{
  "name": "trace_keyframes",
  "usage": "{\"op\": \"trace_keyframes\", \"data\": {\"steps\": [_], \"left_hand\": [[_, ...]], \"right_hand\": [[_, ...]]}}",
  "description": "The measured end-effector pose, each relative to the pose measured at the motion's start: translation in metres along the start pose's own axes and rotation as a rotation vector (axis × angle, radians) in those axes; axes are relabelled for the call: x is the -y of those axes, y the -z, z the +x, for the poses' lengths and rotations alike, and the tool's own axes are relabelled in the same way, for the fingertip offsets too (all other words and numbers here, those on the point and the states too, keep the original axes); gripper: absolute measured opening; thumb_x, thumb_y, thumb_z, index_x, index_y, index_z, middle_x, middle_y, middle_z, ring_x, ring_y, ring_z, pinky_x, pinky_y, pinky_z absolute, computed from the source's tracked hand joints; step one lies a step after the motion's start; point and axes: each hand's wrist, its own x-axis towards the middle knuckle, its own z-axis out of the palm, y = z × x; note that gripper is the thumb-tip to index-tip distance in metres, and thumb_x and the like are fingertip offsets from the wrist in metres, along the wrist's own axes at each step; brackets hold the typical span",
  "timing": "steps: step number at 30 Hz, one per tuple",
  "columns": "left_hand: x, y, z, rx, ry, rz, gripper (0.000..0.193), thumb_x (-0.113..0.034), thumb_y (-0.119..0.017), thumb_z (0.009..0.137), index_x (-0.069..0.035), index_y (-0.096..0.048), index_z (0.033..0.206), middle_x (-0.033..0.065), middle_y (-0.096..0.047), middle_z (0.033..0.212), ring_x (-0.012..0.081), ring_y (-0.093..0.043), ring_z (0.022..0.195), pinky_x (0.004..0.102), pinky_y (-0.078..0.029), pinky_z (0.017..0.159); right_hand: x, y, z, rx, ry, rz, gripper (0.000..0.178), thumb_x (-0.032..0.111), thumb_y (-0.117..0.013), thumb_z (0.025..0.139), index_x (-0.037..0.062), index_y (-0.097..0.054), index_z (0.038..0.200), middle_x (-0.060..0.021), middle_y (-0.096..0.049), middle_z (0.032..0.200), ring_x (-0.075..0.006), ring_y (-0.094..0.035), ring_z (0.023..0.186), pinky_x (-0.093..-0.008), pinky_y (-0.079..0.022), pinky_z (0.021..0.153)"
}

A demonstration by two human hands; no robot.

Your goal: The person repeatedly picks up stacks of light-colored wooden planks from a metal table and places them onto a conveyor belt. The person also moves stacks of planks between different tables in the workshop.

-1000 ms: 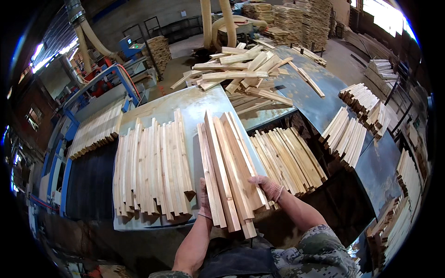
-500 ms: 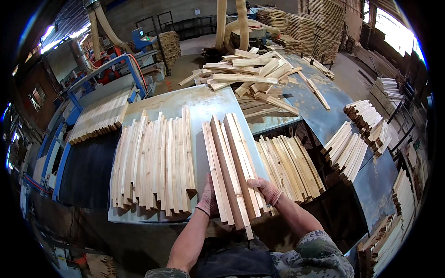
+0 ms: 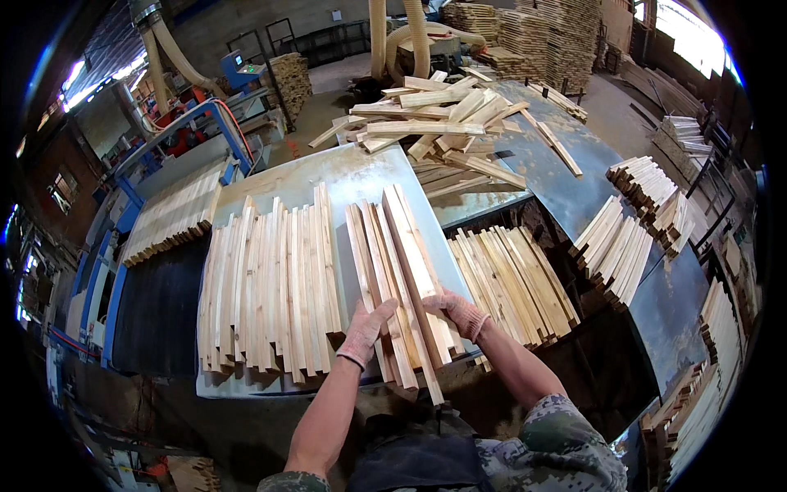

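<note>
Between my two gloved hands is a small bundle of pale wooden strips, set on the light metal table with their near ends jutting past its front edge. My left hand grips the bundle's left side, thumb laid over the top of a strip. On the right, my right hand is closed round the thicker outer strips. A row of upright-edged wooden strips lies side by side on the table left of the bundle. Another row of strips lies lower, just right of my right hand.
A loose heap of boards covers the far table. Stacked strips sit on the blue-grey surface at right. At left stands a blue-framed machine with strips on its dark belt. Tall timber stacks rise behind.
The bundle has been lowered onto the table and shifted slightly left. My left hand has moved from the bundle's side up so its thumb lies over the strips.
</note>
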Motion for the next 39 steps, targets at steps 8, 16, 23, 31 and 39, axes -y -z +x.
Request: {"op": "trace_keyframes", "data": {"steps": [8,16,23,31,39], "left_hand": [[-0.018,-0.004,0.008,-0.069,0.027,0.038,0.062,-0.024,-0.086,0.078,-0.002,-0.056,0.127,0.0079,-0.068,0.107,0.0189,-0.067,0.098,0.0394,-0.058,0.089],[-0.001,0.016,0.035,-0.162,-0.023,0.456,0.068,-0.018,-0.087,0.081,0.002,-0.051,0.135,0.0125,-0.072,0.111,0.0209,-0.071,0.094,0.0356,-0.060,0.087],[-0.020,-0.007,0.010,-0.373,-0.041,0.924,0.094,-0.035,-0.083,0.083,-0.003,-0.038,0.160,0.0252,-0.058,0.149,0.0385,-0.062,0.132,0.0450,-0.052,0.111],[0.000,-0.010,-0.015,-0.260,-0.390,1.181,0.073,-0.057,-0.078,0.088,-0.017,-0.064,0.148,0.0245,-0.032,0.171,0.0445,-0.030,0.157,0.0523,-0.024,0.129],[0.000,0.007,-0.012,-0.186,-0.416,1.132,0.073,-0.059,-0.084,0.083,-0.013,-0.068,0.138,0.0283,-0.029,0.170,0.0435,-0.032,0.157,0.0487,-0.030,0.128]], "right_hand": [[0.017,0.013,0.028,-0.098,-0.076,-0.298,0.078,0.021,-0.079,0.093,0.0032,-0.042,0.159,-0.0136,-0.070,0.125,-0.0187,-0.071,0.108,-0.0338,-0.063,0.086],[0.050,-0.023,0.013,-0.270,-0.155,-1.481,0.103,0.072,-0.072,0.085,-0.0058,-0.053,0.150,-0.0303,-0.055,0.147,-0.0447,-0.059,0.133,-0.0481,-0.049,0.112],[0.037,-0.016,0.001,-0.344,0.007,-1.335,0.085,0.057,-0.075,0.087,-0.0037,-0.055,0.143,-0.0309,-0.065,0.134,-0.0445,-0.068,0.121,-0.0480,-0.054,0.105],[0.031,-0.029,-0.013,-0.358,0.113,-1.296,0.078,0.053,-0.077,0.087,-0.0045,-0.054,0.135,-0.0320,-0.065,0.133,-0.0464,-0.064,0.125,-0.0499,-0.051,0.107],[0.026,-0.034,0.011,-0.476,0.121,-1.268,0.079,0.055,-0.075,0.086,-0.0042,-0.052,0.134,-0.0326,-0.064,0.130,-0.0461,-0.064,0.123,-0.0501,-0.051,0.106]]}}
